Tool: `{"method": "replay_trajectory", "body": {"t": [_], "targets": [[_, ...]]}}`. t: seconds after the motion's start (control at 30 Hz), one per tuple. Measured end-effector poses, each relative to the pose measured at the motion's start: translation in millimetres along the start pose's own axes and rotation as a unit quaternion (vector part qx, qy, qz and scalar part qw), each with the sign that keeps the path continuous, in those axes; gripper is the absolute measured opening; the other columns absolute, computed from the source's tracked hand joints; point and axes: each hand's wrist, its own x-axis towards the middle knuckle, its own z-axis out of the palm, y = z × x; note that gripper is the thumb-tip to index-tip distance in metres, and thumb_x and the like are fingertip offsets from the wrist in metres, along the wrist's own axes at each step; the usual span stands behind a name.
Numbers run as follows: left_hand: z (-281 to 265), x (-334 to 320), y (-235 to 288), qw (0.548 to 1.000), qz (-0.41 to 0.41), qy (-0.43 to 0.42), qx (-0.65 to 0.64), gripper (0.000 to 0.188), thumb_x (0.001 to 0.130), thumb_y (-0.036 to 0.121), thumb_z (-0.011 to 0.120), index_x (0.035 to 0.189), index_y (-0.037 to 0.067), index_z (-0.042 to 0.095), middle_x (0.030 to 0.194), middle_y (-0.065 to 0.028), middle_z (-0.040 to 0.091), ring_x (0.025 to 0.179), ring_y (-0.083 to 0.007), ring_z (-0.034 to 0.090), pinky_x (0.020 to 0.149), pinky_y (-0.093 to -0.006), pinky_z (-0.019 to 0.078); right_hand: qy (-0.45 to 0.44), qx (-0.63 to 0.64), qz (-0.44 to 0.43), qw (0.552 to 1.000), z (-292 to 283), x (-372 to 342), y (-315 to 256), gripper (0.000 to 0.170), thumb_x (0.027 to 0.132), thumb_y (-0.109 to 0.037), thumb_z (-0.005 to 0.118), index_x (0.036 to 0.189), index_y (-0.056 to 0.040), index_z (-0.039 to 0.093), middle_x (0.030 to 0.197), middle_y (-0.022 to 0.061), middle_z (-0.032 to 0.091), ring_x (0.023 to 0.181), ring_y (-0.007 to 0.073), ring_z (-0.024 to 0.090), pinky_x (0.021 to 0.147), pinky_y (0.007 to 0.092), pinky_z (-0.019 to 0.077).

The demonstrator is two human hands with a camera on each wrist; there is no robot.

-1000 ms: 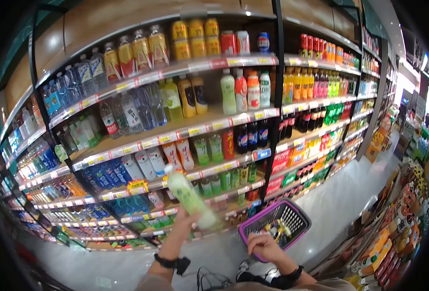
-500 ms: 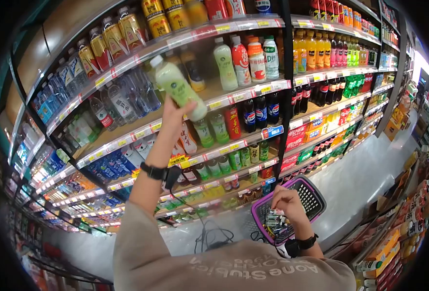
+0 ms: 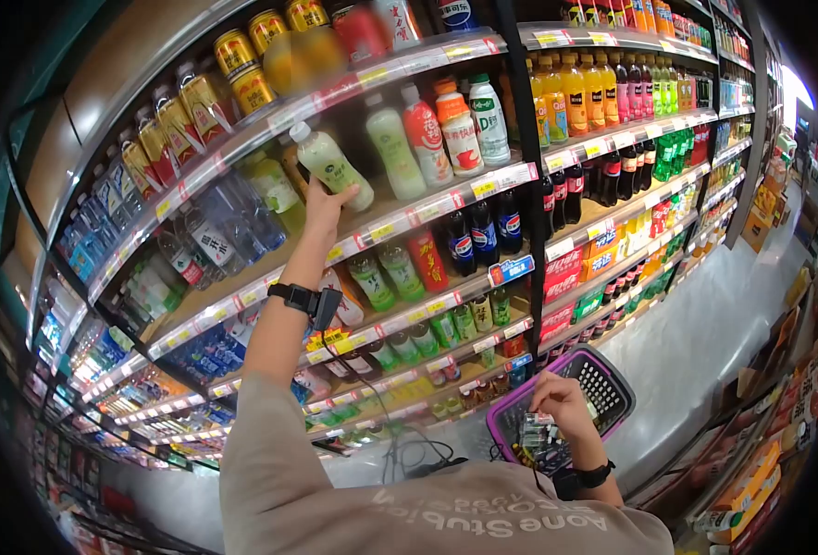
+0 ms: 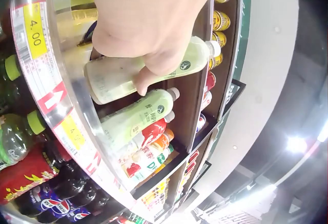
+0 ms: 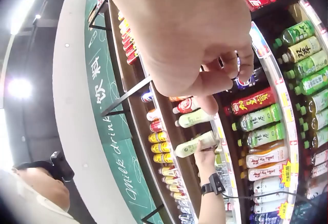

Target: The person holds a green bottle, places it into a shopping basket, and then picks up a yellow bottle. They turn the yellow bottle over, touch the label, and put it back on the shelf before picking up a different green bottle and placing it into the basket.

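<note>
A pale green drink bottle with a white cap (image 3: 328, 159) stands tilted at the middle shelf. My left hand (image 3: 324, 205) grips its lower part, with the thumb across the front in the left wrist view. A similar pale green bottle (image 4: 143, 112) stands right beside it, and a red-and-white bottle (image 3: 427, 139) comes after that. My right hand (image 3: 564, 404) hangs above the basket with its fingers loosely curled, and nothing shows in it. The black shopping basket (image 3: 599, 384) has a purple rim and contains several small items.
The shelf's front edge (image 3: 409, 220) carries price tags, with cola bottles (image 3: 485, 227) below. Yellow cans (image 3: 235, 53) line the shelf above. To the left lie clear water bottles (image 3: 213, 242). A black upright post (image 3: 520, 111) divides the shelving. A cable (image 3: 372, 384) trails from the left wrist.
My left hand has lifted the pale green bottle from low in front of the shelves up to the middle shelf, beside the similar bottle. My right hand stays over the basket.
</note>
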Motion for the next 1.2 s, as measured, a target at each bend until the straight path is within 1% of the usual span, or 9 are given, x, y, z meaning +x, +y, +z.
{"method": "replay_trajectory", "body": {"t": [0.33, 0.5, 0.63, 0.7, 0.87, 0.9, 1.0, 1.1, 1.2], "targets": [[25, 19, -2, 0.993, -0.073, -0.097, 0.003, 0.064, 0.086, -0.001, 0.077, 0.142, 0.001, 0.046, 0.130, -0.0117, 0.063, 0.121, -0.0224, 0.061, 0.106, -0.0351, 0.0462, 0.021, 0.006, 0.036, 0.999, -3, 6, 17, 0.021, 0.068, 0.018, 0.059, 0.075, 0.0028, 0.072, 0.078, 0.0024, 0.056, 0.077, 0.0141, 0.051, 0.069, 0.0273, 0.0375], [17, 29, -18, 0.988, 0.002, -0.128, 0.081, 0.079, 0.085, 0.016, 0.084, 0.149, 0.000, 0.039, 0.141, -0.0144, 0.057, 0.131, -0.0242, 0.054, 0.112, -0.0359, 0.0413, 0.015, 0.002, 0.059, 0.998, -7, 21, 32, 0.020, 0.068, 0.015, 0.059, 0.076, 0.0025, 0.073, 0.075, 0.0012, 0.052, 0.074, 0.0121, 0.048, 0.067, 0.0268, 0.0347], [10, 26, -27, 0.985, 0.013, -0.072, 0.159, 0.091, 0.077, 0.019, 0.089, 0.150, -0.001, 0.038, 0.143, -0.0178, 0.055, 0.134, -0.0287, 0.051, 0.112, -0.0361, 0.0416, 0.022, -0.051, 0.051, 0.997, -11, 31, 47, 0.019, 0.069, 0.013, 0.056, 0.075, 0.0010, 0.070, 0.072, 0.0014, 0.052, 0.071, 0.0119, 0.046, 0.066, 0.0268, 0.0331], [12, 8, -27, 0.931, 0.170, 0.024, 0.322, 0.086, 0.079, 0.018, 0.087, 0.148, 0.000, 0.040, 0.143, -0.0167, 0.052, 0.134, -0.0293, 0.050, 0.111, -0.0384, 0.0431, 0.040, -0.106, 0.028, 0.993, -15, 37, 45, 0.018, 0.071, 0.012, 0.055, 0.075, 0.0009, 0.069, 0.073, 0.0028, 0.056, 0.072, 0.0125, 0.049, 0.066, 0.0274, 0.0359], [28, -76, -23, 0.964, 0.187, 0.074, 0.174, 0.060, 0.089, 0.011, 0.077, 0.141, 0.005, 0.050, 0.140, -0.0132, 0.053, 0.126, -0.0251, 0.053, 0.101, -0.0370, 0.0459, 0.126, -0.175, 0.037, 0.976, -66, 21, 103, 0.021, 0.073, 0.010, 0.050, 0.073, -0.0014, 0.067, 0.077, 0.0060, 0.063, 0.077, 0.0168, 0.060, 0.070, 0.0301, 0.0454], [38, -99, -27, 0.968, 0.175, 0.070, 0.163, 0.053, 0.091, 0.008, 0.074, 0.139, 0.005, 0.052, 0.138, -0.0126, 0.054, 0.124, -0.0254, 0.054, 0.101, -0.0361, 0.0455, 0.149, -0.203, 0.111, 0.961, -75, 11, 108, 0.023, 0.072, 0.010, 0.049, 0.073, -0.0026, 0.068, 0.076, 0.0061, 0.063, 0.077, 0.0178, 0.060, 0.070, 0.0316, 0.0462], [72, -161, -64, 0.967, 0.192, -0.027, 0.168, 0.031, 0.096, 0.003, 0.066, 0.126, 0.003, 0.058, 0.134, -0.0130, 0.059, 0.125, -0.0236, 0.056, 0.100, -0.0375, 0.0459, 0.177, -0.199, 0.175, 0.948, -109, -23, 137, 0.025, 0.073, 0.008, 0.049, 0.073, -0.0020, 0.072, 0.074, 0.0096, 0.066, 0.076, 0.0220, 0.064, 0.070, 0.0360, 0.0504], [89, -220, -133, 0.880, 0.294, -0.125, 0.352, 0.012, 0.094, 0.000, 0.065, 0.106, 0.000, 0.066, 0.130, -0.0158, 0.061, 0.118, -0.0294, 0.058, 0.099, -0.0394, 0.0467, 0.271, -0.327, 0.179, 0.888, -142, -72, 150, 0.022, 0.071, 0.006, 0.052, 0.074, -0.0001, 0.073, 0.075, 0.0157, 0.066, 0.076, 0.0299, 0.067, 0.071, 0.0385, 0.0519], [124, -277, -204, 0.884, 0.255, -0.271, 0.282, 0.021, 0.085, -0.005, 0.065, 0.103, 0.005, 0.067, 0.116, -0.0157, 0.067, 0.110, -0.0361, 0.063, 0.096, -0.0444, 0.0496, 0.331, -0.363, 0.270, 0.828, -157, -116, 140, 0.024, 0.069, 0.009, 0.049, 0.075, 0.0022, 0.071, 0.077, 0.0173, 0.064, 0.074, 0.0308, 0.065, 0.070, 0.0376, 0.0496]]}}
